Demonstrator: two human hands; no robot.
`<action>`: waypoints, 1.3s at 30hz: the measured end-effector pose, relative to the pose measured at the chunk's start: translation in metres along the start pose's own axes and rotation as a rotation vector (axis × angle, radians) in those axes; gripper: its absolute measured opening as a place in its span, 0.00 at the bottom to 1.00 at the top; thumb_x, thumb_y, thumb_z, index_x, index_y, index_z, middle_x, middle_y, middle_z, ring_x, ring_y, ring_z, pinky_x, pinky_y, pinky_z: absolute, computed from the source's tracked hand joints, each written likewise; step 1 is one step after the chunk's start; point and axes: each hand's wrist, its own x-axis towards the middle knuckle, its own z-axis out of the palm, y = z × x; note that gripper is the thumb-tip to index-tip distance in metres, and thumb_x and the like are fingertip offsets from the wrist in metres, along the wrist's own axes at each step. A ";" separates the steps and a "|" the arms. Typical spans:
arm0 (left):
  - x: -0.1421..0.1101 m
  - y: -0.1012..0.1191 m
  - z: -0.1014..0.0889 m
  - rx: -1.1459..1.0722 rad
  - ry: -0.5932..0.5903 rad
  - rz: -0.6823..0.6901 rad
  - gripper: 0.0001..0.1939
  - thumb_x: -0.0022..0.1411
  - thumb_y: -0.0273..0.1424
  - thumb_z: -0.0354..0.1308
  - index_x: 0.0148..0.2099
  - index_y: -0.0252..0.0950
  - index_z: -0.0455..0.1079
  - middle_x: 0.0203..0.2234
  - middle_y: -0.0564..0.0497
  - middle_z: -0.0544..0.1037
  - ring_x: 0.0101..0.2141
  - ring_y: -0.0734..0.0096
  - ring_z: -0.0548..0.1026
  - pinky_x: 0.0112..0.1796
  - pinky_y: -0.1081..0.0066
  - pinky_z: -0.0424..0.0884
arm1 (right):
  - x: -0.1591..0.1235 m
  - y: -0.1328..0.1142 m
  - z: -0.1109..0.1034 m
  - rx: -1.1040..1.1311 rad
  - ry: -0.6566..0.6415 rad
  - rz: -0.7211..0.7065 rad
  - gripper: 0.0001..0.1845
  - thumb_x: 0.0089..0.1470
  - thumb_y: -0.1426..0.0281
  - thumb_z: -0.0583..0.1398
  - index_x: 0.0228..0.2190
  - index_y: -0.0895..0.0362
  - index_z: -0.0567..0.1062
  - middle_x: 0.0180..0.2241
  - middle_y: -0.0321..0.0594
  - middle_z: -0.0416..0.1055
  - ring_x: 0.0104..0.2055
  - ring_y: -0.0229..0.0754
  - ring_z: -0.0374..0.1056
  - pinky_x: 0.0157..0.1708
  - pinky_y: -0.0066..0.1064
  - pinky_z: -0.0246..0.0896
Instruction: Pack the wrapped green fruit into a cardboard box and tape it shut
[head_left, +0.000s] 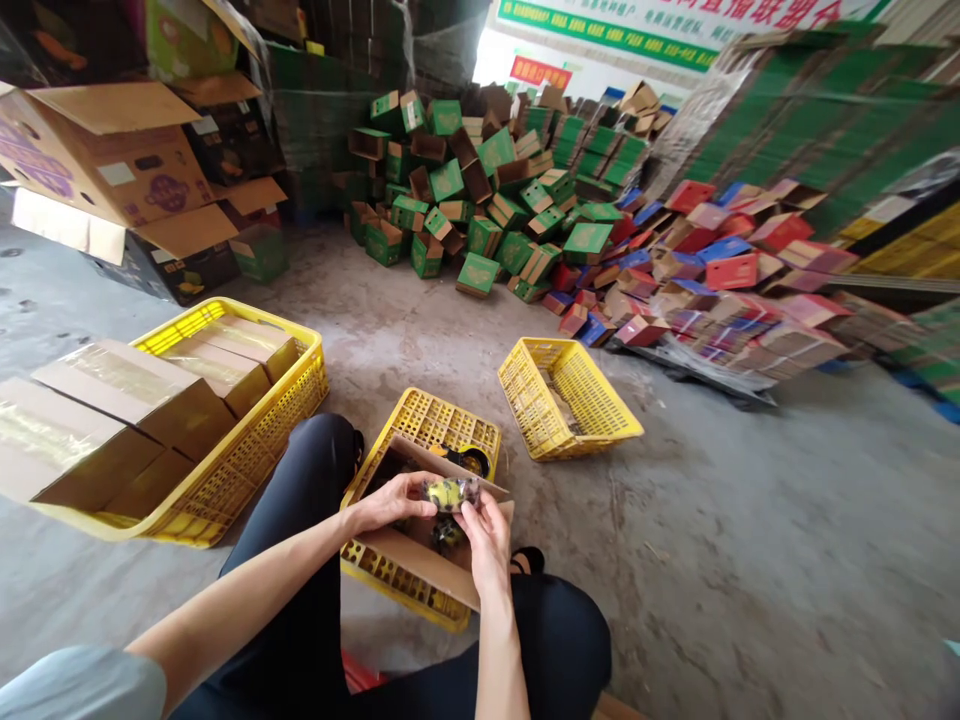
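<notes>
Forearms [255, 590] are stretching forward, the left slanting in from the side, the right pointing almost straight ahead. Facing me, a clear-wrapped packet [448, 494], yellow-green and dark inside, is lying crosswise between both hands, above an open cardboard box [420, 560] on a yellow crate [420, 415]. Left hand [397, 502] is pinching one end between thumb and fingers; right hand [486, 528] is holding the other, its thumb pressing the near side.

Open floor [750, 530] rightward, yellow basket [528, 405] ahead
</notes>
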 end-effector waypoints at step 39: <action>0.001 0.001 -0.008 -0.143 0.315 -0.002 0.26 0.50 0.46 0.79 0.45 0.33 0.80 0.42 0.44 0.83 0.43 0.58 0.82 0.47 0.58 0.78 | 0.013 0.022 -0.016 0.029 -0.028 0.004 0.25 0.43 0.56 0.76 0.43 0.51 0.84 0.45 0.43 0.84 0.44 0.50 0.80 0.45 0.38 0.75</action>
